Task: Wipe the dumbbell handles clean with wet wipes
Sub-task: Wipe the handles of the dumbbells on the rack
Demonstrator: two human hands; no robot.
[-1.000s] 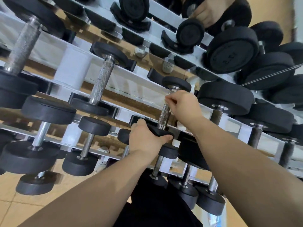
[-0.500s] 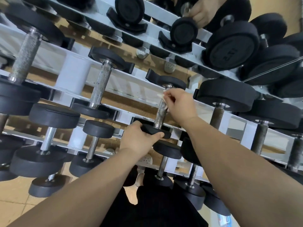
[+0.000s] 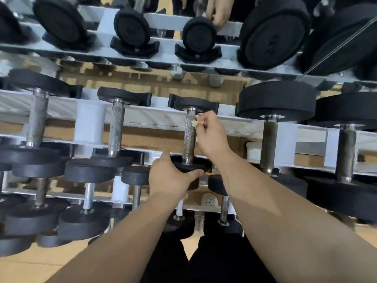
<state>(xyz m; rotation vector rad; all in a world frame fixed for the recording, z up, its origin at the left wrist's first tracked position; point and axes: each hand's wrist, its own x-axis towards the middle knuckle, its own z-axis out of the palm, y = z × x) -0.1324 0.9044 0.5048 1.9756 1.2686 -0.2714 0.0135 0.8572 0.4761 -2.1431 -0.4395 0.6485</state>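
Observation:
A small dumbbell lies in the middle tier of the white rack, its knurled metal handle (image 3: 189, 137) running away from me. My left hand (image 3: 171, 178) grips the near black weight head (image 3: 186, 167) of that dumbbell. My right hand (image 3: 211, 135) pinches a crumpled, soiled wet wipe (image 3: 194, 123) against the right side of the handle, near its far end. The far head (image 3: 193, 103) sits in a black cradle.
Other dumbbells fill the rack: knurled handles at left (image 3: 117, 127) and far left (image 3: 37, 121), larger ones at right (image 3: 269, 139). The top tier (image 3: 163, 19) holds upright black heads; another person's hand (image 3: 217, 11) touches one there. A lower tier and tan floor lie below.
My right hand has opened its full grip on the handle into a pinch, so the wipe shows beside the far end of the handle. The view has swung level with the rack.

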